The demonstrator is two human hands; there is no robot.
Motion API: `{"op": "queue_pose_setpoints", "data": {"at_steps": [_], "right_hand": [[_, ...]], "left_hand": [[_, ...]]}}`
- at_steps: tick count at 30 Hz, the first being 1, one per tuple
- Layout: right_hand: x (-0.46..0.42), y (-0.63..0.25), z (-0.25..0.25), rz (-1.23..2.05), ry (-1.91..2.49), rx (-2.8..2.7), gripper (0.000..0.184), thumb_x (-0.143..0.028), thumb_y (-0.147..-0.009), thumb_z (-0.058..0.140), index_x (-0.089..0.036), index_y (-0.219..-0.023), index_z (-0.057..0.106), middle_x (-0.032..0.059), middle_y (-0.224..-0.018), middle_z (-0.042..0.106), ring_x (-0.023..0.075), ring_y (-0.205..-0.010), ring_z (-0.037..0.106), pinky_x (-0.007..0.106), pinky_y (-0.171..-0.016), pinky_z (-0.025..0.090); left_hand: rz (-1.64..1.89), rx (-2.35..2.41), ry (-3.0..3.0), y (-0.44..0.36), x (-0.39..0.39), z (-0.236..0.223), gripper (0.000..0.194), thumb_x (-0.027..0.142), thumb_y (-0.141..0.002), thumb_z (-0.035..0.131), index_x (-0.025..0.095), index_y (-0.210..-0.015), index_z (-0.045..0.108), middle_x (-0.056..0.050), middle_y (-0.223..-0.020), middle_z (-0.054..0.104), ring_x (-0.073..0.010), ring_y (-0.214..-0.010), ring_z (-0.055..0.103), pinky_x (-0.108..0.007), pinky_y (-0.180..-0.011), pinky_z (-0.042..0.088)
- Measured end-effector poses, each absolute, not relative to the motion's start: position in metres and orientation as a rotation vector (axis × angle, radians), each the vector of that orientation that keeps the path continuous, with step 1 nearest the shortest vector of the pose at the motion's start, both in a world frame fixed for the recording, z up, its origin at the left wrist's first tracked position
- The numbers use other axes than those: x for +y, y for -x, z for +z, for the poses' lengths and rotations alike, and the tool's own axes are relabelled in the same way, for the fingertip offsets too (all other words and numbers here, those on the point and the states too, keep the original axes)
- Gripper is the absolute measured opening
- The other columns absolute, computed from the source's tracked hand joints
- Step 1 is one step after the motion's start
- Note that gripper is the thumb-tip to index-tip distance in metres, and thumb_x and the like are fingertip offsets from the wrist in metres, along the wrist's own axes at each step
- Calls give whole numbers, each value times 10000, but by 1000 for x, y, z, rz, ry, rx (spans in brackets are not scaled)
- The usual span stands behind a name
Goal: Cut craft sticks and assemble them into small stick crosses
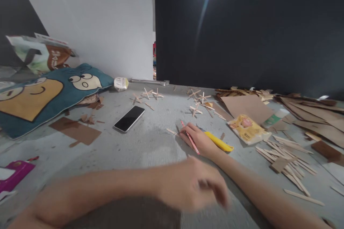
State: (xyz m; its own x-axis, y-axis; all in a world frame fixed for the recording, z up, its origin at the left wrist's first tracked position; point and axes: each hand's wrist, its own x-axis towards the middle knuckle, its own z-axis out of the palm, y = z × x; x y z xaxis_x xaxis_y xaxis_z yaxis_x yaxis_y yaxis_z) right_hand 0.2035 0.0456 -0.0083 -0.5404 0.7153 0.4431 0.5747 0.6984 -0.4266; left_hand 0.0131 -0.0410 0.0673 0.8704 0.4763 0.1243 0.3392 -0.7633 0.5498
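Observation:
My right hand [200,139] rests on the grey table with a red patterned pencil [190,136] held between its fingers. By its fingertips lies a wooden craft stick [171,131], its near end partly hidden by the hand. A yellow utility knife [219,141] lies just right of that hand. Closer to me, my left hand [192,184] is smeared by motion above the table edge, its fingers bent downward; I see nothing clear in it. Beyond the hands stand small crossed-stick pieces [196,109], with others like them [147,93] further left.
A black phone [130,118] lies left of centre. To the right are a yellow tissue pack [247,128], a glue stick [275,118], cardboard sheets [317,111] and piled craft sticks [291,161]. A blue cushion [53,96] and a purple object [16,175] occupy the left.

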Motion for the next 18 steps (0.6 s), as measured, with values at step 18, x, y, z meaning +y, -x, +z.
{"op": "queue_pose_setpoints", "data": {"at_steps": [18], "right_hand": [[32,-207,-8,651,911,-2060,192,-348,-1013,561,-204,-950,670,19,-750,691,125,-589,583,236,-545,462]], "left_hand": [[504,1304,-2781,16,1,-4,477,252,-992,564,302,-1467,559,-171,-1583,463,-446,-1460,425,-686,-1098,444]]}}
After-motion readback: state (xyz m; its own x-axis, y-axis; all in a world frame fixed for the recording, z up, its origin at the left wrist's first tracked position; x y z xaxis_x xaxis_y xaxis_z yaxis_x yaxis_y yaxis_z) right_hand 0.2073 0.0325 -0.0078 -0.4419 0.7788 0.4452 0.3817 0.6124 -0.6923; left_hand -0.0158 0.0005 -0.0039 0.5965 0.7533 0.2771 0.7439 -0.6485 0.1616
